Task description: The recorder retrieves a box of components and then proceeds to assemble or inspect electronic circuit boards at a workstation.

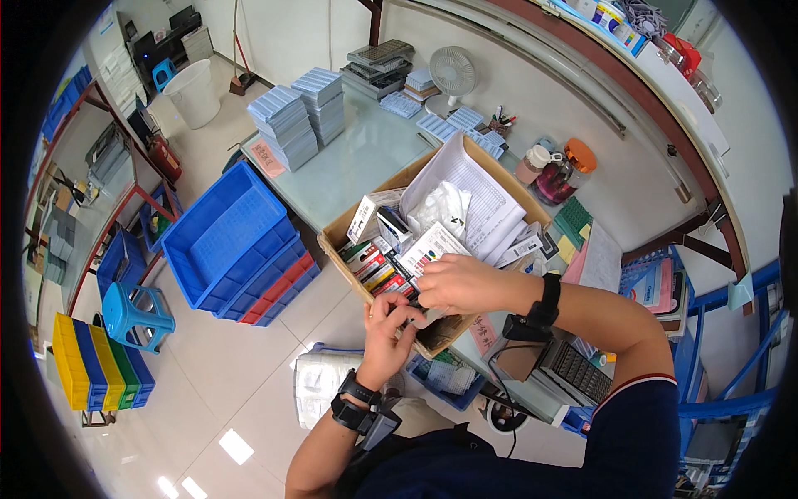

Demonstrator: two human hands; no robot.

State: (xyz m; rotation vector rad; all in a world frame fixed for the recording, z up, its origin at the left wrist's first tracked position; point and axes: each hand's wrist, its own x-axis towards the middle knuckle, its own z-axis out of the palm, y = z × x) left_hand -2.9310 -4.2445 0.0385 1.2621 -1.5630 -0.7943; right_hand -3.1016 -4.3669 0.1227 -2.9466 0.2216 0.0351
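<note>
While cardboard box (pixel 511 185) sits mid-frame, left hand (pixel 386 337), right hand (pixel 457 284) curl at its lower corner; cannot tell either grip.

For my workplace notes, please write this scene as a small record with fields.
Container: open brown cardboard box, at the edge of a pale grey-green table
Contents: crumpled white plastic bag, printed white paper sheets, small red-and-black cartons
Left hand: at the box's near side; grip unclear
Right hand: close to the left hand; grip unclear
Farther back: pale round desk fan
Left of table: stacked blue plastic crates
</note>
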